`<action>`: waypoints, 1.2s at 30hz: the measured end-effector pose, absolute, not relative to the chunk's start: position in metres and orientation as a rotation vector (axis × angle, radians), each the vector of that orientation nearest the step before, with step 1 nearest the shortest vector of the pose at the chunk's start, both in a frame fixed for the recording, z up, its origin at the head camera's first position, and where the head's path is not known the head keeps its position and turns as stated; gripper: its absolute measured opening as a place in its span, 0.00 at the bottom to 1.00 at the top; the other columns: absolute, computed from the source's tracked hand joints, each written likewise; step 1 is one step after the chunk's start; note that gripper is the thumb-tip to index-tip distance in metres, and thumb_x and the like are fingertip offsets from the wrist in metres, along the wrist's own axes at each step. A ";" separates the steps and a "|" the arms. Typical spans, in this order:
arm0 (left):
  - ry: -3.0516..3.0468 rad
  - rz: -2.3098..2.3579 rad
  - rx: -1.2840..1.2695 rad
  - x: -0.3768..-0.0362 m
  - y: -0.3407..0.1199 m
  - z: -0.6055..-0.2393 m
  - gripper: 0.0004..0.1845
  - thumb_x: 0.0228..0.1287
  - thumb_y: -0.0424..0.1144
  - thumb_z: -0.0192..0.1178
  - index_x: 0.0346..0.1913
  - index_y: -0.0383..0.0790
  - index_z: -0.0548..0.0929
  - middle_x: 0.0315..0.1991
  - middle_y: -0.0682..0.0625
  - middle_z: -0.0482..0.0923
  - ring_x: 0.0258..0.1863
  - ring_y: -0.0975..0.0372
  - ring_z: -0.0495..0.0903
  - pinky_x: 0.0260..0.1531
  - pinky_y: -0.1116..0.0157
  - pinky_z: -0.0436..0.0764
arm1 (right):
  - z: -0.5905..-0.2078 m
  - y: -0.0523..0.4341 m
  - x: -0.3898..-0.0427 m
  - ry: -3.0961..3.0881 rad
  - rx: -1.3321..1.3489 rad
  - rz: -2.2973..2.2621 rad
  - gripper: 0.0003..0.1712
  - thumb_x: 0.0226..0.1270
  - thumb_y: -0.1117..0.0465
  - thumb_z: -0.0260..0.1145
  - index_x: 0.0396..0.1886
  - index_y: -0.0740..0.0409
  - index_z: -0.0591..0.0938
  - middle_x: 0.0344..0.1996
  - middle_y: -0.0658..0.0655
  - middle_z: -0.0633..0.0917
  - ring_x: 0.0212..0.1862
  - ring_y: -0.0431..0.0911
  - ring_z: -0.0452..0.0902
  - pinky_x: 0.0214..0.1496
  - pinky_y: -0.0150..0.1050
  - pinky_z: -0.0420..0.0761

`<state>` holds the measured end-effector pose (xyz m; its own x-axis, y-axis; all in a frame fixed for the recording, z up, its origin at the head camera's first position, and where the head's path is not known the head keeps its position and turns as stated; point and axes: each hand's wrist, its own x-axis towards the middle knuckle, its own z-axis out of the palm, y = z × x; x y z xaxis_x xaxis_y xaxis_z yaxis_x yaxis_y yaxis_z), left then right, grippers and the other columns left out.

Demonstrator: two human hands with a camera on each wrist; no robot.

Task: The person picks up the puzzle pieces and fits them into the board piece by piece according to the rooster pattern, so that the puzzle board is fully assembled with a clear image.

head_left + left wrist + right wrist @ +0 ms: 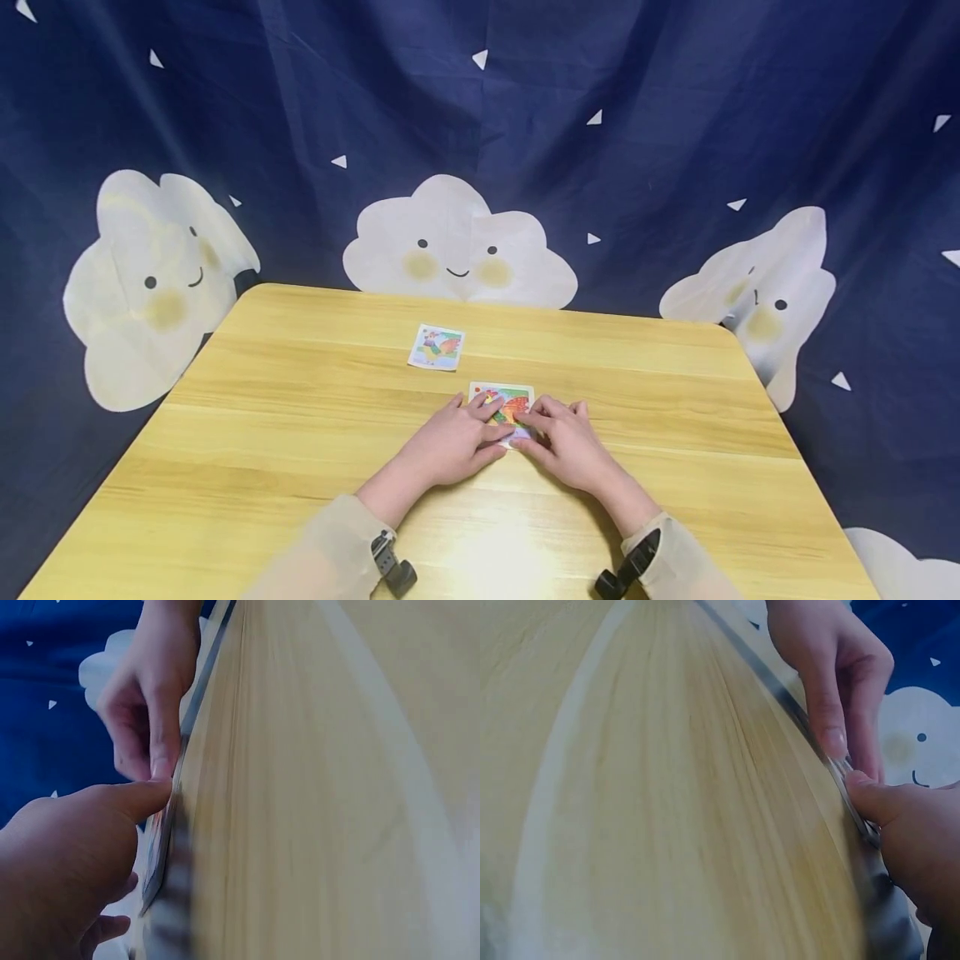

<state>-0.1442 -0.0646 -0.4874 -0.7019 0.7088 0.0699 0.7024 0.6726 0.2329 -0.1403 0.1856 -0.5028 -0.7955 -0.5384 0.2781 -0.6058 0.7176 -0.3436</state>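
Note:
A small flat picture board with a white border lies on the table, showing a colourful bird with a red-orange wing. My left hand comes at it from the left, its fingers spread over the picture and its thumb at the near edge. From the right, my right hand touches the picture with its fingertips, thumb also at the near edge. Between them the hands cover much of the board. Both thumbs meet close together at the board's edge in the left wrist view.
Farther back on the wooden table lies a paper card with a similar bird picture. A dark blue curtain with smiling clouds hangs behind the table. Each wrist carries a black strap with a small camera.

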 end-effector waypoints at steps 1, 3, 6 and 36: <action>2.846 0.380 1.192 -0.144 -0.063 -0.488 0.23 0.81 0.57 0.55 0.72 0.58 0.81 0.78 0.43 0.66 0.78 0.45 0.63 0.73 0.37 0.64 | -0.503 0.185 -0.141 -2.766 0.934 0.641 0.26 0.74 0.43 0.71 0.62 0.53 0.89 0.44 0.42 0.78 0.37 0.36 0.70 0.47 0.44 0.58; 2.839 0.388 1.158 -0.143 -0.062 -0.488 0.23 0.81 0.57 0.55 0.72 0.59 0.81 0.78 0.43 0.66 0.78 0.45 0.63 0.73 0.37 0.64 | -0.502 0.183 -0.142 -2.771 0.952 0.642 0.26 0.75 0.42 0.70 0.63 0.53 0.88 0.44 0.42 0.78 0.38 0.36 0.70 0.47 0.44 0.58; 2.835 0.392 1.119 -0.141 -0.064 -0.488 0.23 0.81 0.57 0.56 0.72 0.60 0.81 0.78 0.44 0.66 0.78 0.45 0.62 0.73 0.38 0.63 | -0.501 0.182 -0.141 -2.774 0.963 0.643 0.26 0.76 0.43 0.70 0.63 0.53 0.88 0.42 0.42 0.76 0.38 0.36 0.69 0.47 0.45 0.57; 2.841 0.370 1.113 -0.138 -0.055 -0.487 0.28 0.81 0.60 0.54 0.76 0.57 0.77 0.79 0.45 0.65 0.79 0.48 0.62 0.73 0.39 0.64 | -0.498 0.196 -0.139 -2.856 0.852 0.847 0.23 0.67 0.46 0.79 0.57 0.51 0.92 0.38 0.43 0.76 0.32 0.37 0.66 0.44 0.46 0.54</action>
<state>-0.1378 -0.0548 -0.4870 -0.7360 0.6766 0.0244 0.6603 0.7093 0.2470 -0.1390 0.1956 -0.4977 -0.8479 -0.4948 0.1904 -0.5186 0.6995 -0.4917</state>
